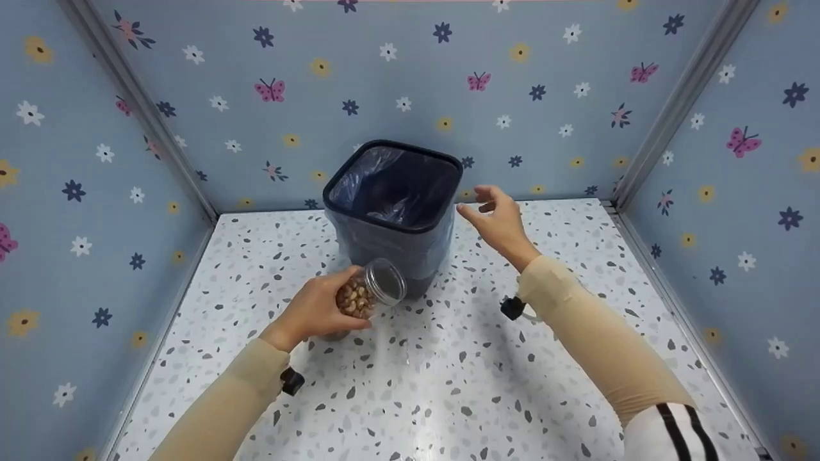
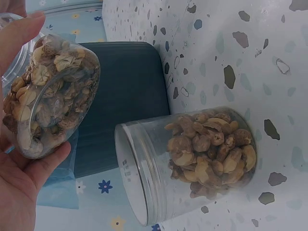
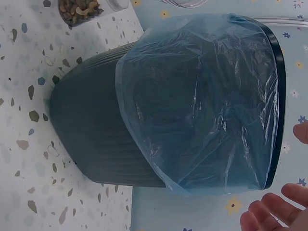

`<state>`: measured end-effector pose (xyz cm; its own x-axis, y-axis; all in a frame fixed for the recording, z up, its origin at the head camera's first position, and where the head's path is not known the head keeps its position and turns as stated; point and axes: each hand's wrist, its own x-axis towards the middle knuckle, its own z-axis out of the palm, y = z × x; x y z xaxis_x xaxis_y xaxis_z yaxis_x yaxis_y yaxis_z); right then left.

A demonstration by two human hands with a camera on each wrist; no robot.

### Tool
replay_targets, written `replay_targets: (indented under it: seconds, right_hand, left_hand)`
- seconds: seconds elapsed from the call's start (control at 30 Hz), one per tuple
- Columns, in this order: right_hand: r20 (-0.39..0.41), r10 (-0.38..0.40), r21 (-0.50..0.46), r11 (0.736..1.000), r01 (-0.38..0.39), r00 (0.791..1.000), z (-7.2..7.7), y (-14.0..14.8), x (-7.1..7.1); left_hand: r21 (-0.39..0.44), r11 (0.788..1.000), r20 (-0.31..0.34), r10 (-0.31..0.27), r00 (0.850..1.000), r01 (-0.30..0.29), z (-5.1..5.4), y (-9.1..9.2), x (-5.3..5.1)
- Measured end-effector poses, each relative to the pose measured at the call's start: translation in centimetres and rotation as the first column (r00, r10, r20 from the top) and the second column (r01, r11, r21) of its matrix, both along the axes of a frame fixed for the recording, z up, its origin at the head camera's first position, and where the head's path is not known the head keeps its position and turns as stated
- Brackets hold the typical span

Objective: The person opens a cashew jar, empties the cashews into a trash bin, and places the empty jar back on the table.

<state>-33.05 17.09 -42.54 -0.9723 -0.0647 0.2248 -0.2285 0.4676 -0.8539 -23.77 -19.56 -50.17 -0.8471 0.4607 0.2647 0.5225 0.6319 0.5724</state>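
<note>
My left hand [image 1: 314,307] grips a clear jar [image 1: 355,298] partly filled with cashew nuts, tilted with its uncapped mouth facing right, in front of the bin. In the left wrist view my fingers wrap the held jar [image 2: 55,91]. Below it, a second clear jar [image 2: 207,159] of cashews stands upright and uncapped on the table; the head view mostly hides it behind my hand. A dark trash bin [image 3: 96,110] wears a bluish plastic bag [image 3: 197,106] folded over its rim. My right hand [image 1: 500,221] hovers beside the bin's right rim, fingers loosely bent, holding nothing.
The white speckled tabletop [image 1: 410,397] lies under everything. Blue flowered panels [image 1: 397,77] enclose it at the back and both sides. The bin stands close to the back panel.
</note>
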Motion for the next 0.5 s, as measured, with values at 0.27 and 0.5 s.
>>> replay_targets:
  seconds: [0.27, 0.5]
  right_hand:
    - [0.033, -0.028, -0.063, 0.998, 0.03, 0.999, 0.2, -1.5, -0.4]
    - [0.045, -0.042, -0.122, 0.991, 0.047, 0.998, 0.1, -2.9, -0.7]
  left_hand:
    - [-0.002, 1.0, -0.004, 0.011, 1.0, -0.011, 0.2, -0.5, 0.2]
    - [0.002, 1.0, -0.008, 0.023, 1.0, -0.023, 0.3, -0.6, 0.4]
